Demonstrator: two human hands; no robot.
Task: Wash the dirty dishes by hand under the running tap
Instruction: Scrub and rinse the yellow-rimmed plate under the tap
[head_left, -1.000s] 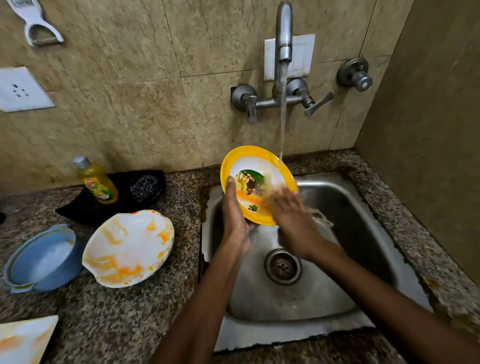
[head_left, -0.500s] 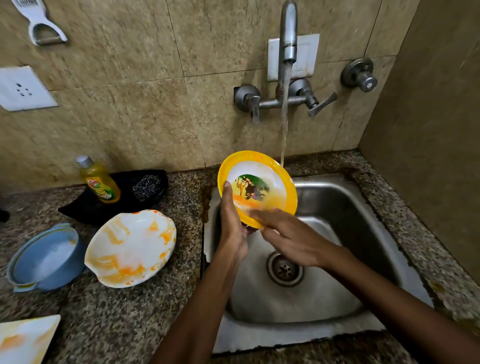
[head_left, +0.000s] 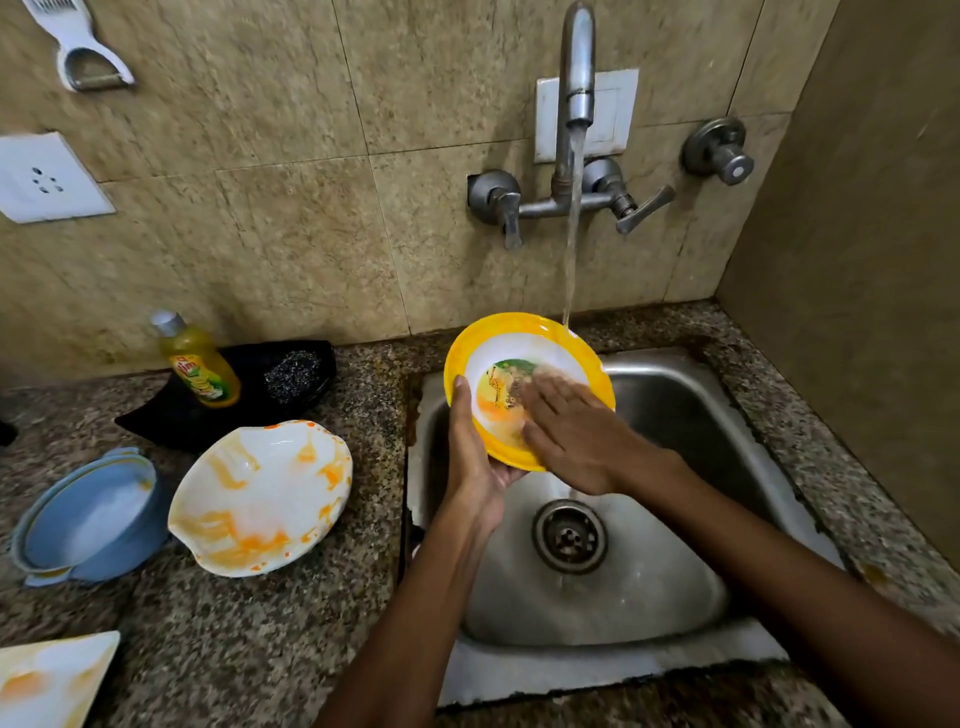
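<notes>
A yellow-rimmed plate (head_left: 519, 335) with a picture in its white middle is held tilted over the steel sink (head_left: 675, 410). My left hand (head_left: 470, 467) grips its lower left edge, thumb on the face. My right hand (head_left: 576, 436) lies flat on the plate's face with straight fingers, blurred from rubbing. Water from the tap (head_left: 579, 67) falls in a stream onto the plate's upper right rim. A white bowl (head_left: 260, 499) smeared with orange sauce sits on the counter left of the sink.
A blue lidded pot (head_left: 83, 519) stands at the far left. A stained white plate corner (head_left: 52, 680) shows at the bottom left. A yellow dish soap bottle (head_left: 200, 364) and a steel scrubber (head_left: 293, 376) rest on a black tray. The drain (head_left: 569, 535) is open.
My right hand has moved from the plate's lower edge up onto its face and rubs it. The plate has stayed under the stream, gripped by my left hand.
</notes>
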